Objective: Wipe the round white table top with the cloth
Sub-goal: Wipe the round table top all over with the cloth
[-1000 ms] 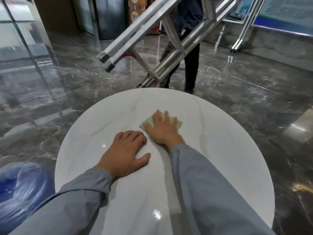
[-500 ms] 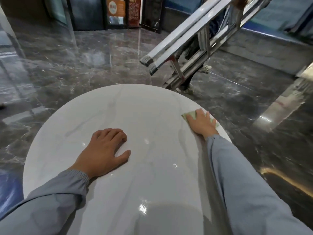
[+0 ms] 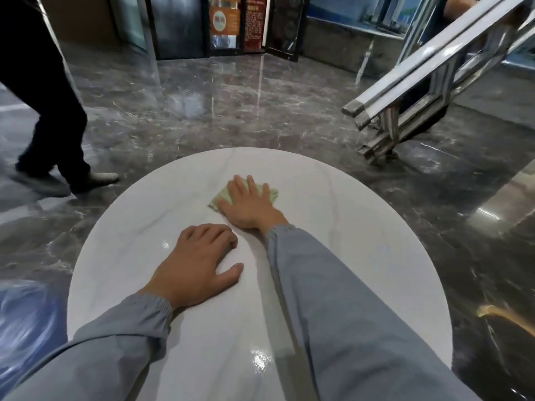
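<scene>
The round white table top (image 3: 362, 241) with faint grey veins fills the middle of the view. A small pale green cloth (image 3: 267, 192) lies on its far middle part. My right hand (image 3: 249, 208) presses flat on the cloth with straight fingers, covering most of it. Nearer to me, my left hand (image 3: 197, 264) rests palm down on the bare table, fingers slightly bent at the tips and the thumb spread out. Both arms wear grey-blue sleeves.
A person in dark trousers (image 3: 43, 96) walks on the glossy grey marble floor at the far left. A folded metal ladder (image 3: 419, 82) is carried at the upper right by another person. A blue bag (image 3: 26, 322) sits at the left beside the table.
My right hand has slid the cloth from the table's right edge back to the far middle. My left hand stays planted. The ladder moved right, and a walking person appeared at the left.
</scene>
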### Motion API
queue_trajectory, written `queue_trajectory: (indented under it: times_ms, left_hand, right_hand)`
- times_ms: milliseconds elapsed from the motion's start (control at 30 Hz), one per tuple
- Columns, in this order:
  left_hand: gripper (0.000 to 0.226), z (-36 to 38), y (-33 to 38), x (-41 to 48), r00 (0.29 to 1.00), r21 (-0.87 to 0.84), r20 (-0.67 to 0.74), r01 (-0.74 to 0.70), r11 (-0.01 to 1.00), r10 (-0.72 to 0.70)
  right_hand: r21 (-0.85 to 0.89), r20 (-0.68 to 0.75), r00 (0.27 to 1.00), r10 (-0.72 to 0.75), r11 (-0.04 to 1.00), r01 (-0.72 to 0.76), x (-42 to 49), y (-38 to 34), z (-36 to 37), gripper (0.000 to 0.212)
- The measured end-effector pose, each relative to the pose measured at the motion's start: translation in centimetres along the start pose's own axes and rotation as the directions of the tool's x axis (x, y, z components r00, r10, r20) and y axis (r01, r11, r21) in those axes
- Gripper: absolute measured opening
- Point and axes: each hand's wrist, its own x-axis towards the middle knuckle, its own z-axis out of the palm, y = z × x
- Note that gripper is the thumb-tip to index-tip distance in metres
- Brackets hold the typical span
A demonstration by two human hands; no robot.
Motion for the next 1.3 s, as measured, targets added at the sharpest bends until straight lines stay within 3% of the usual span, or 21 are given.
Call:
queue_trajectory:
  times_ms: [100, 233, 433, 633, 767, 933, 1033, 1133, 1200, 1300]
  left_hand:
    - [0.036, -0.1, 0.1, 0.0, 1.000, 0.002, -0.001, 0.004, 1.000, -0.004]
    - [0.034, -0.1, 0.1, 0.0, 1.000, -0.011, -0.006, 0.011, 1.000, -0.011]
    - [0.034, -0.2, 0.1, -0.1, 1.000, -0.011, -0.008, 0.004, 1.000, -0.004]
    - [0.036, -0.2, 0.2, -0.1, 1.000, -0.014, -0.013, -0.001, 1.000, 0.001]
    - [0.037, -0.1, 0.3, -0.1, 1.000, -0.011, -0.020, 0.005, 1.000, -0.005]
    - [0.036, -0.2, 0.4, -0.1, 1.000, -0.012, -0.028, 0.005, 1.000, -0.005]
    - [0.036, -0.3, 0.5, 0.0, 1.000, -0.004, -0.026, 0.000, 1.000, 0.000]
    - [0.042, -0.3, 0.4, 0.0, 1.000, 0.009, -0.015, 0.000, 1.000, 0.000]
    - [0.041, -0.4, 0.4, 0.0, 1.000, 0.019, -0.015, 0.001, 1.000, 0.000]
    - [0.035, -0.4, 0.5, 0.0, 1.000, 0.013, -0.031, 0.004, 1.000, -0.003]
  right_hand:
    - [0.040, -0.036, 0.999, -0.022, 0.999, 0.024, 0.2, 1.2, -0.2, 0.079]
    - [0.085, -0.101, 0.974, 0.202, 0.977, -0.194, -1.0, 8.6, -1.1, 0.080]
    - [0.150, -0.126, 0.806, 0.578, 0.814, -0.561, -6.1, 22.9, -2.5, 0.082]
    - [0.142, -0.062, 0.735, 0.675, 0.735, -0.663, -5.9, 24.9, -3.4, 0.079]
    - [0.123, -0.036, 0.814, 0.579, 0.811, -0.572, -1.9, 20.6, -3.6, 0.080]
    - [0.016, -0.024, 0.966, 0.258, 0.966, -0.257, 4.9, 8.6, -2.8, 0.080]
    - [-0.038, 0.018, 0.999, 0.028, 0.999, -0.028, 7.1, -0.1, -1.8, 0.079]
    - [-0.048, 0.041, 0.986, -0.162, 0.985, 0.164, 7.6, -5.6, -1.1, 0.078]
    - [-0.013, 0.019, 0.984, -0.178, 0.984, 0.179, 7.6, -5.5, -1.1, 0.078]
    - [0.055, -0.064, 0.998, -0.019, 0.998, 0.022, 7.2, -1.1, -1.4, 0.080]
